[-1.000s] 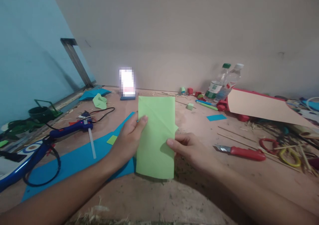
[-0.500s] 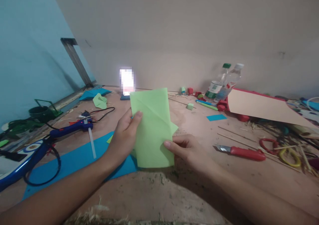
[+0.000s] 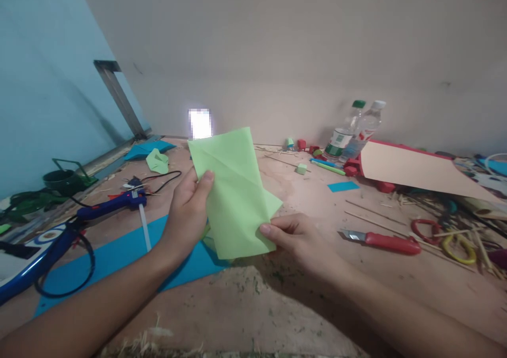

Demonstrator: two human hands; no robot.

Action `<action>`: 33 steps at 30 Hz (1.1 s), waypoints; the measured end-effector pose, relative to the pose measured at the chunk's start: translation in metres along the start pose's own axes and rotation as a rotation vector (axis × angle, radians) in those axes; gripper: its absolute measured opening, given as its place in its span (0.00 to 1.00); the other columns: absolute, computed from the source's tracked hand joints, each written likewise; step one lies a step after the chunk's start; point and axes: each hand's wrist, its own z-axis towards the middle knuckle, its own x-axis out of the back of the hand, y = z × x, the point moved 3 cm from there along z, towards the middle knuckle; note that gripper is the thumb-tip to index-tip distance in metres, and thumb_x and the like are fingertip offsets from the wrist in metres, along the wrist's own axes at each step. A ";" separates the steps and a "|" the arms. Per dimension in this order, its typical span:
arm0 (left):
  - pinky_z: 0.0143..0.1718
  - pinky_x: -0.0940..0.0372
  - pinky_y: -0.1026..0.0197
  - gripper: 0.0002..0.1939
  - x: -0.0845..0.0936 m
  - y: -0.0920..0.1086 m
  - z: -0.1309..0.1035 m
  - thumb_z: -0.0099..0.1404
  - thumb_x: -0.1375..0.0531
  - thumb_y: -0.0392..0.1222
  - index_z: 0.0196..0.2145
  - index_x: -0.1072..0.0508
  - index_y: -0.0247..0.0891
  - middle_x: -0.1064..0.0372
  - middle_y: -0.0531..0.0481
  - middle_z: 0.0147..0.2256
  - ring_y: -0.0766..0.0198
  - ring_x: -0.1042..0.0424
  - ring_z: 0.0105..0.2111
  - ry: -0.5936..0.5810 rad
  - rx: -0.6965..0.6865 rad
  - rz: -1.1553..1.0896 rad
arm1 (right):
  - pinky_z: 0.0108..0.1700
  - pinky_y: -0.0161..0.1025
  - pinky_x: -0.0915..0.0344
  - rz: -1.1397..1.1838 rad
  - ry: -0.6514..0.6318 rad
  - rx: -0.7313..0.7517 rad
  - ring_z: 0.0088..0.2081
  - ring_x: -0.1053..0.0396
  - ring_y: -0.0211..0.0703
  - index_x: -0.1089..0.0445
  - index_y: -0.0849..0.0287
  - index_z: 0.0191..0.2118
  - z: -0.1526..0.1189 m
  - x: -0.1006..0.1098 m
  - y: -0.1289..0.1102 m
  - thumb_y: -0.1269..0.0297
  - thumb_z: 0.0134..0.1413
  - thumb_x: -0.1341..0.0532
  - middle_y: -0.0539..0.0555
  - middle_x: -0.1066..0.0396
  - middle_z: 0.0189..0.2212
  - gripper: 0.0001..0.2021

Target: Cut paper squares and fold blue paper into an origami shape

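A folded sheet of light green paper (image 3: 235,199), with a diagonal crease across it, is held up in front of me above the table. My left hand (image 3: 189,207) grips its left edge, the thumb on the front face and the fingers hidden behind. At the lower right edge my right hand (image 3: 291,234) pinches the paper between thumb and fingers. A pointed flap of the same green sticks out behind the right edge, just above the right hand. Below the left forearm lies a blue sheet (image 3: 114,255), partly covered.
A blue glue gun (image 3: 113,205) with a glue stick and cable lies left. To the right are a red utility knife (image 3: 392,243), thin sticks, scissors (image 3: 459,248) and a blue paper strip (image 3: 343,187). Two plastic bottles (image 3: 339,141) and a lit, blurred screen (image 3: 200,123) stand at the back.
The green paper has tilted to the left, its top edge swinging left and slightly up. My left hand has moved a little left with it; my right hand has stayed nearly in place.
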 end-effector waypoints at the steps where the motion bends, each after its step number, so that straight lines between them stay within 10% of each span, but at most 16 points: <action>1: 0.39 0.24 0.58 0.22 0.000 -0.001 0.001 0.71 0.39 0.59 0.54 0.24 0.42 0.20 0.45 0.51 0.49 0.21 0.50 0.004 -0.002 -0.006 | 0.28 0.37 0.45 0.002 0.008 0.000 0.25 0.44 0.36 0.33 0.58 0.20 0.000 0.000 0.000 0.35 0.50 0.32 0.48 0.41 0.19 0.29; 17: 0.44 0.24 0.57 0.23 0.005 -0.007 0.009 0.71 0.37 0.59 0.55 0.23 0.42 0.21 0.46 0.53 0.50 0.22 0.52 0.062 -0.006 -0.061 | 0.35 0.38 0.32 -0.047 0.061 -0.066 0.30 0.26 0.42 0.23 0.59 0.27 0.001 0.004 -0.001 0.50 0.56 0.33 0.54 0.23 0.27 0.17; 26: 0.32 0.27 0.58 0.18 -0.001 -0.004 0.009 0.68 0.34 0.56 0.44 0.21 0.38 0.19 0.45 0.39 0.55 0.21 0.34 -0.183 0.152 -0.159 | 0.37 0.36 0.29 0.017 0.246 -0.040 0.31 0.28 0.40 0.21 0.61 0.29 0.004 0.019 0.000 0.54 0.55 0.30 0.51 0.24 0.29 0.14; 33: 0.29 0.33 0.60 0.15 0.000 0.001 0.008 0.64 0.31 0.54 0.31 0.22 0.38 0.24 0.50 0.29 0.61 0.28 0.28 -0.189 0.124 -0.034 | 0.41 0.41 0.26 -0.103 0.451 0.039 0.41 0.24 0.45 0.27 0.62 0.62 0.006 0.025 0.004 0.66 0.58 0.33 0.60 0.21 0.50 0.25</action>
